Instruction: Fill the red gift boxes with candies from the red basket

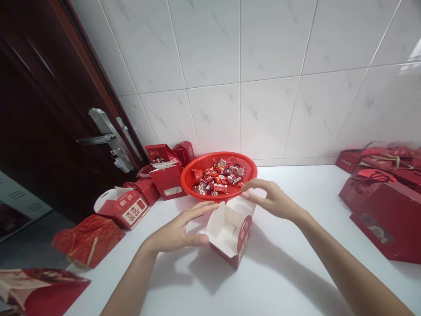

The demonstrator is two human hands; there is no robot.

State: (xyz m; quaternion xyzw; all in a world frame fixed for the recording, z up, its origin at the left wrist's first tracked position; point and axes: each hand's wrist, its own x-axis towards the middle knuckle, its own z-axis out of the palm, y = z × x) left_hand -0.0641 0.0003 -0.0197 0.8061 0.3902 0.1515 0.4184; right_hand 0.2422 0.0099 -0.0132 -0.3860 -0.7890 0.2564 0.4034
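Note:
An open red box (226, 232) with a white inside stands on the white table, its flaps spread. My left hand (182, 228) is at the box's left side, thumb and fingers apart, fingertips by its left and back edges. At the box's back right flap is my right hand (271, 199), its thumb and fingers curved near the flap's upper edge; whether it pinches the flap is hard to tell. Just behind the box sits a red plastic basket (251, 171) holding several wrapped candies (220, 177).
Several red boxes (131, 208) line the table's left side, with an orange-red one (94, 241) nearer. More red boxes (390, 219) stand at the right. A tiled wall (269, 118) rises behind the table (279, 272); a dark door (49, 87) is at the left.

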